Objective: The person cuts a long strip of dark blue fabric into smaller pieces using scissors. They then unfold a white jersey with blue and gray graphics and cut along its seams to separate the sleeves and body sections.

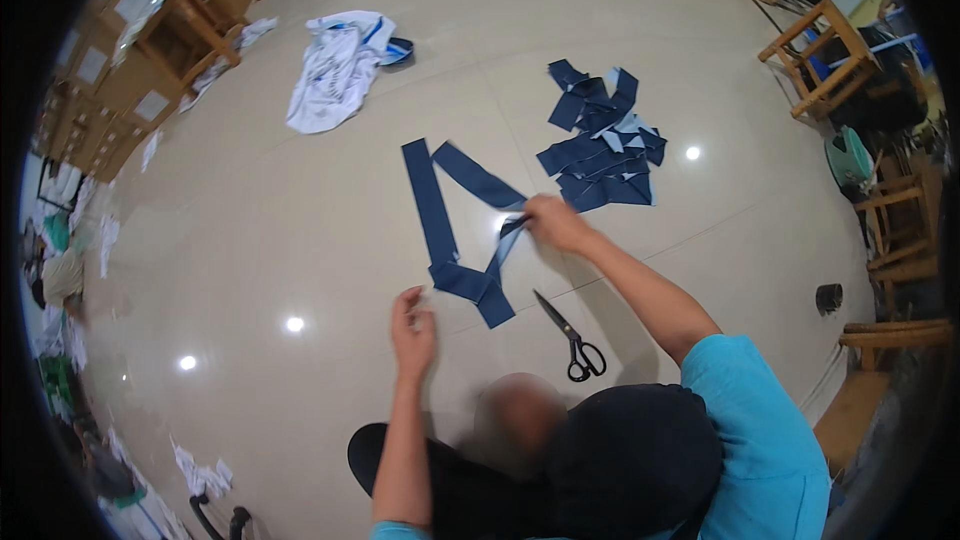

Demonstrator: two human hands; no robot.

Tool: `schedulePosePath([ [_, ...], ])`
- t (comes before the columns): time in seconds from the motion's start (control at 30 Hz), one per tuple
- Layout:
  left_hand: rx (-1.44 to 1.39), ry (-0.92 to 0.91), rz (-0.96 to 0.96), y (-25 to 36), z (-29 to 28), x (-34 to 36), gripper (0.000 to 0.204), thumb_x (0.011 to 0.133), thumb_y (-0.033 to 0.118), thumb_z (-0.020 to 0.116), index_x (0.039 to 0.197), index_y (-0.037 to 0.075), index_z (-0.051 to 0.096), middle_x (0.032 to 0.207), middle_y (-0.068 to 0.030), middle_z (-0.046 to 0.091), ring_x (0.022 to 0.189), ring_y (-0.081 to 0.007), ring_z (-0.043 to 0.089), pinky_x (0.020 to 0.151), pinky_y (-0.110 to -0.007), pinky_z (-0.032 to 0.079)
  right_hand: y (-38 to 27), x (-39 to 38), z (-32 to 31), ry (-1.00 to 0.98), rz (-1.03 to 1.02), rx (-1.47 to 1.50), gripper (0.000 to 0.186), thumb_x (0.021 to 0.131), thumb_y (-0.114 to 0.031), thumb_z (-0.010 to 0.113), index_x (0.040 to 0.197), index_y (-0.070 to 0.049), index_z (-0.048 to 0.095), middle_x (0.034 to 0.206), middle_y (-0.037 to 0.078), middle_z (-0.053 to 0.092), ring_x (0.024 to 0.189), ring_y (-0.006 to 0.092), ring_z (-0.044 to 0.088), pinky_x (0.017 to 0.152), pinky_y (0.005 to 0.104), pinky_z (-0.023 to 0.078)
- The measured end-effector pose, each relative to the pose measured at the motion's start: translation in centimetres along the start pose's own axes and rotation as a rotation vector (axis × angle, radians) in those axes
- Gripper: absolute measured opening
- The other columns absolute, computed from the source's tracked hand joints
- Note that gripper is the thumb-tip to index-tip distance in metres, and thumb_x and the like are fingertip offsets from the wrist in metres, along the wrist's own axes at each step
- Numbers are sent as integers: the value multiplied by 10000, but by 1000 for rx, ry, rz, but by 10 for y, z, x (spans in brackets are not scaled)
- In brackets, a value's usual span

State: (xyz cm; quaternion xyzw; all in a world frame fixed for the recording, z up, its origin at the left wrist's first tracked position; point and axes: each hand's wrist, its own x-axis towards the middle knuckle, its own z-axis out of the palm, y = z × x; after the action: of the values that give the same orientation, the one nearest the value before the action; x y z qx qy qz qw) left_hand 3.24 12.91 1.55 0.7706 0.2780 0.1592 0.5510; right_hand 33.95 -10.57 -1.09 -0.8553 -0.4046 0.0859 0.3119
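Observation:
My right hand pinches a navy fabric strip at its end, beside a narrower piece with a pale underside. Another long navy strip lies upright in the picture at its left, meeting angled pieces at the bottom. My left hand hovers near that bottom corner, fingers loosely curved and apart. Black-handled scissors lie on the floor below my right hand. A heap of navy pieces, some showing light blue, sits to the upper right.
White cloth with blue trim lies at upper left. Cardboard boxes and a wooden table line the left. A stool, wooden furniture, a green round object and a dark roll line the right. My legs fill the bottom.

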Motion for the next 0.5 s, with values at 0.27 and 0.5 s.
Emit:
schedulePosePath([
  [0.27, 387, 3, 178, -37, -62, 173, 495, 994, 110, 737, 1470, 69, 611, 1489, -154, 603, 1397, -327, 578, 1124, -459, 509, 199, -7, -170, 620, 812, -155, 839, 840, -583, 865, 1458, -75, 611, 1448, 278, 601, 1336, 466, 596, 1110, 542, 492],
  [0.5, 509, -665, 541, 42, 6, 186, 679, 864, 227, 887, 1475, 90, 625, 1478, -153, 585, 1374, -407, 543, 1175, -507, 451, 115, 104, -87, -33, 626, -455, 1213, 692, -858, 832, 1698, -316, 425, 1795, 210, 270, 1627, 494, 268, 1186, 842, 274],
])
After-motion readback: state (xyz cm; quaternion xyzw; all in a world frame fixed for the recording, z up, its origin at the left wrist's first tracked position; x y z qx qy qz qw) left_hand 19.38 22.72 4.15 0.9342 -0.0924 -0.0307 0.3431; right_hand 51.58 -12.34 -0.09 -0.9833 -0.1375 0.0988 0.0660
